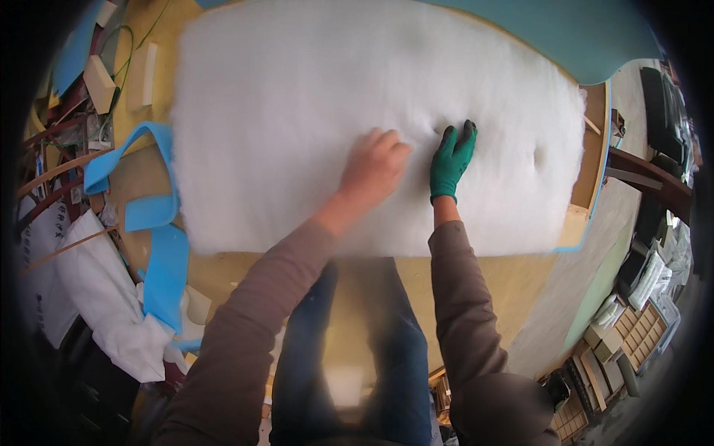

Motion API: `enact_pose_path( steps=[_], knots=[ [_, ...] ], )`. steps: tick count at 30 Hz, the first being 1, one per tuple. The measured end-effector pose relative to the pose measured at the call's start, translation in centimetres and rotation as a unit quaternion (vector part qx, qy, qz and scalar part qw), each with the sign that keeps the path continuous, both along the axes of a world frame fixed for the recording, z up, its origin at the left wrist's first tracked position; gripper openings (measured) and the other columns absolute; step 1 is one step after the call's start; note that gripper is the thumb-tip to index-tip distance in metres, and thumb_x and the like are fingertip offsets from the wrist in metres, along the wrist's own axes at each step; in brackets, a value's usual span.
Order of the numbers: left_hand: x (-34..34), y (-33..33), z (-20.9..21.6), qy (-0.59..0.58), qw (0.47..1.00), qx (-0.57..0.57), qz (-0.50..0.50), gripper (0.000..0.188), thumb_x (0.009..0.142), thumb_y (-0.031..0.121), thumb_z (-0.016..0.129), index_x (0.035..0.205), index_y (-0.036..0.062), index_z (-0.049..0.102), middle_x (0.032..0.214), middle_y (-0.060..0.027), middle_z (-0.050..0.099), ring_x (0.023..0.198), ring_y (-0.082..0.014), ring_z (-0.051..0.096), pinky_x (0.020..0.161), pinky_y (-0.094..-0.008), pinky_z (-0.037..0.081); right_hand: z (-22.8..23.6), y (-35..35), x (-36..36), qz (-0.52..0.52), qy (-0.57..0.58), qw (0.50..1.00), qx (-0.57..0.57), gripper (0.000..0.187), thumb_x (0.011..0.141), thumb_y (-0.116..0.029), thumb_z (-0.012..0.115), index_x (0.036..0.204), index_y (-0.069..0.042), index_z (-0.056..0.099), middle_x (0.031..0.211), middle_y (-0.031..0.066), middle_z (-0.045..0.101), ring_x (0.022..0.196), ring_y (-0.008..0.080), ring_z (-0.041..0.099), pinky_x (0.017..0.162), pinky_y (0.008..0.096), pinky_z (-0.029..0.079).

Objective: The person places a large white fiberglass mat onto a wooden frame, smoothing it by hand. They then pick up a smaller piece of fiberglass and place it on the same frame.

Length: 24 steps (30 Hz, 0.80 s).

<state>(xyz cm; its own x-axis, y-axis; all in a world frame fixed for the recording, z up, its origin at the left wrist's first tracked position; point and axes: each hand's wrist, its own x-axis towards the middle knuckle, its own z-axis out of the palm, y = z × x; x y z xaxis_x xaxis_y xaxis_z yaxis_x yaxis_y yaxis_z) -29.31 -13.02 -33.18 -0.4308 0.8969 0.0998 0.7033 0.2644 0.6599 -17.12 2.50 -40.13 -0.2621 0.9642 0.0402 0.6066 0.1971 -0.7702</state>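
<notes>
A thick sheet of white fluffy batting [282, 134] spreads over the work surface in front of me. My left hand [374, 167], bare and slightly blurred, is closed with its curled fingers at the batting, seemingly pinching its surface. Just to its right, my right hand [451, 162] wears a green glove with dark fingertips. Its fingers stretch forward over the batting, with a gap between the tips and nothing visible in them. Small dents and a pucker mark the batting between and beyond the hands. A darker hollow shows farther right.
Blue foam strips [165, 271] curl along the left edge. Foam blocks [141, 76] lie at the far left. A wooden frame [595, 149] edged in blue shows at the batting's right. A blue-green sheet [565, 33] lies beyond. White sacking [104, 282] hangs at the left.
</notes>
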Motion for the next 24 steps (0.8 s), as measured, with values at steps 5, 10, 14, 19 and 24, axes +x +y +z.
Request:
enact_pose_path(
  steps=[5,10,14,19,24],
  knots=[
    [3.3,8.5,-3.4,0.002,0.994,-0.066,0.093,0.012,0.094,0.016,0.073,0.106,0.0139,0.073,0.109,-0.005,0.065,0.11,-0.0314,0.062,0.093,-0.0499,0.05,-2.4,1.8,2.0,0.071,0.013,0.997,0.039,0.055,0.108,-0.029,0.064,0.152,0.002,0.055,0.163,0.0232,0.05,0.153,0.041,0.042,0.126,0.0499,0.034],
    [2.9,5.5,-4.1,0.061,0.986,-0.15,0.043,0.016,0.098,0.019,0.069,0.112,0.0167,0.076,0.114,-0.007,0.066,0.116,-0.0334,0.06,0.095,-0.0531,0.049,-3.5,1.7,1.7,0.095,-0.094,0.987,0.092,0.066,0.099,-0.022,0.072,0.158,-0.003,0.05,0.164,0.0229,0.048,0.153,0.0429,0.042,0.127,0.0545,0.03],
    [2.1,5.7,-1.5,0.072,0.981,-0.181,0.01,0.017,0.1,0.015,0.065,0.113,0.0155,0.077,0.116,-0.0068,0.066,0.118,-0.0337,0.059,0.095,-0.0514,0.049,-3.8,1.3,1.5,0.078,-0.104,0.988,0.084,0.066,0.101,-0.024,0.067,0.161,-0.004,0.047,0.167,0.0236,0.046,0.154,0.0429,0.04,0.128,0.0563,0.028],
    [2.7,10.2,-0.2,0.019,0.999,-0.034,0.007,0.019,0.097,0.012,0.069,0.112,0.0188,0.078,0.107,-0.001,0.069,0.114,-0.0294,0.061,0.092,-0.0505,0.048,-3.4,1.0,1.5,0.089,-0.094,0.989,0.076,0.065,0.103,-0.023,0.064,0.163,-0.005,0.046,0.17,0.0237,0.043,0.156,0.0436,0.038,0.129,0.0568,0.027],
    [2.4,11.1,-3.6,0.1,0.99,-0.097,0.014,0.012,0.095,0.016,0.072,0.105,0.0194,0.077,0.102,0.0016,0.07,0.11,-0.0263,0.061,0.091,-0.048,0.046,-3.0,0.8,1.2,0.083,-0.088,0.99,0.074,0.063,0.104,-0.023,0.062,0.162,-0.003,0.046,0.168,0.0238,0.045,0.155,0.0438,0.039,0.129,0.0578,0.027]
  ],
)
